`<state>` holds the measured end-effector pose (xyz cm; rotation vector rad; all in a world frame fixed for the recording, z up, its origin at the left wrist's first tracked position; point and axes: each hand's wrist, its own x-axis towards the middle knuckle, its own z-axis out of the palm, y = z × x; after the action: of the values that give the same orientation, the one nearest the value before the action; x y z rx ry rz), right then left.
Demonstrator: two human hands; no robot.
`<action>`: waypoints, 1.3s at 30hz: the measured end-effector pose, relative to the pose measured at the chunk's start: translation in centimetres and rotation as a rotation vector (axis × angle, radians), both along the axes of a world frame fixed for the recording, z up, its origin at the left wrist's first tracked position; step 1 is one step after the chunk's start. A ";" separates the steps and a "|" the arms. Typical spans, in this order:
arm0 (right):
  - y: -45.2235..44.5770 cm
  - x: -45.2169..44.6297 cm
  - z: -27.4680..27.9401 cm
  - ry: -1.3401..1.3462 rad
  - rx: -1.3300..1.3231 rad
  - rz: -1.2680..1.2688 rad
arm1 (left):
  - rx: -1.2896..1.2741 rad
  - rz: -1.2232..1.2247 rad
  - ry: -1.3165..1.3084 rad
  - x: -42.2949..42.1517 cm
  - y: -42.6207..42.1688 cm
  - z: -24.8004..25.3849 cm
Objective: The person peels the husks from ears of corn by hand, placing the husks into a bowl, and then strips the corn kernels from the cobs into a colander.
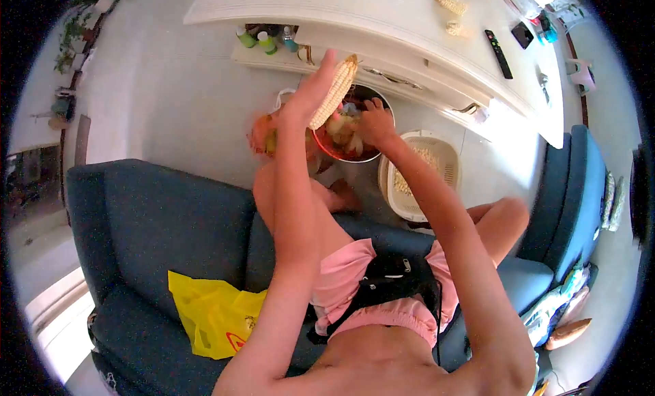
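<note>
My left hand (311, 96) is wrapped round an ear of pale corn (335, 94), held up at a tilt above the floor. Its husk is off, and the tip is brownish. Over the right side of a round metal-rimmed basin (348, 158) is my right hand (375, 125), its fingers bent but apart. I see nothing held in them. Pale husk scraps (341, 133) lie in the basin just left of that hand. A cream plastic basket (409, 206) with loose corn kernels (424, 157) stands on the floor, below my right forearm.
A white cabinet (409, 48) with drawers stands ahead; corn pieces (451, 5) and a black remote (499, 54) lie on top. A blurred reddish bag (263, 133) is left of the basin. A yellow bag (211, 314) rests on the dark blue sofa (164, 212).
</note>
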<state>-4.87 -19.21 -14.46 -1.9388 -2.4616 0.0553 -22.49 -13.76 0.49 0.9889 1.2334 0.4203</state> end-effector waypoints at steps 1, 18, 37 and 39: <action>-0.2 -0.8 0.2 0.090 0.147 -0.063 | -0.020 -0.017 -0.002 0.0 0.0 0.1; 2.3 4.7 9.0 0.846 -0.279 -0.275 | 0.660 -0.131 0.478 -1.6 1.0 -7.9; -10.8 10.8 14.8 0.118 -0.135 0.037 | 0.947 -1.008 0.492 12.5 -8.3 -2.9; -11.2 12.0 13.6 0.136 -0.226 -0.037 | 0.974 -1.056 0.493 14.4 -9.5 -2.1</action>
<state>7.11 -30.44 -0.87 -1.9859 -2.4218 0.4681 -8.10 -23.22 -1.66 2.5007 0.6958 -0.1267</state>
